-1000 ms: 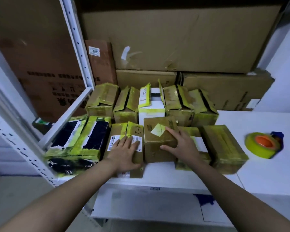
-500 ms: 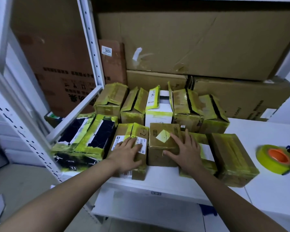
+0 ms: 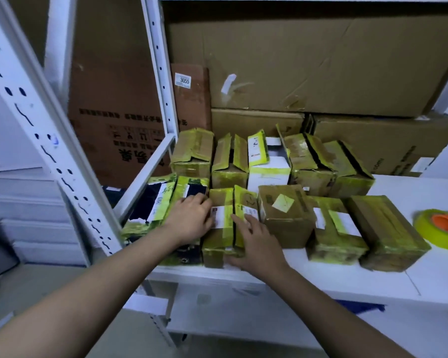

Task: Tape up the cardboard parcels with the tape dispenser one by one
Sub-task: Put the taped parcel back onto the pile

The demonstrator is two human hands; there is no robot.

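Several small cardboard parcels wrapped in yellow tape stand in two rows on the white shelf point(image 3: 321, 277). My left hand point(image 3: 189, 220) grips the left edge of a front-row labelled parcel point(image 3: 224, 218), its fingers tucked down beside a black parcel point(image 3: 163, 202). On the same parcel's top right my right hand point(image 3: 256, 244) rests with straight fingers, the thumb along the front edge. To their right stands a brown box with a yellow sticker point(image 3: 285, 215). The tape dispenser point(image 3: 441, 228), a yellow roll with an orange core, lies at the far right, apart from both hands.
Back-row parcels point(image 3: 230, 161) have raised flaps. Large cardboard cartons point(image 3: 308, 68) fill the back of the shelf. A white perforated rack post point(image 3: 163, 81) and a slanted one point(image 3: 49, 151) stand at the left. Bare shelf surface lies around the tape dispenser.
My right hand has left the brown box with the sticker and come onto the labelled parcel. My left hand has slid to that parcel's left edge. The view has shifted.
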